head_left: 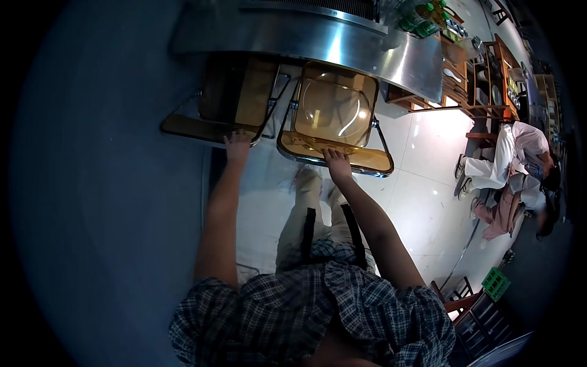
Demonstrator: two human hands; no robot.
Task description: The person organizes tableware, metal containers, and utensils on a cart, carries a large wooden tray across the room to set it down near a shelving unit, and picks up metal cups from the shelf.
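Note:
Two amber see-through folding chairs with metal frames stand side by side, partly under a steel-topped table. My left hand lies over the top edge of the left chair, its fingers hooked over the backrest. Over the backrest of the right chair, my right hand has its fingers curled across the edge. Both thumbs are hard to make out. The left chair is in dim light, and its seat goes under the table edge. A clear, shiny seat shows on the right chair.
The steel table has a dark grate and green bottles. A blue-grey wall rises on the left. To the right, people sit by wooden tables. A green crate stands at lower right.

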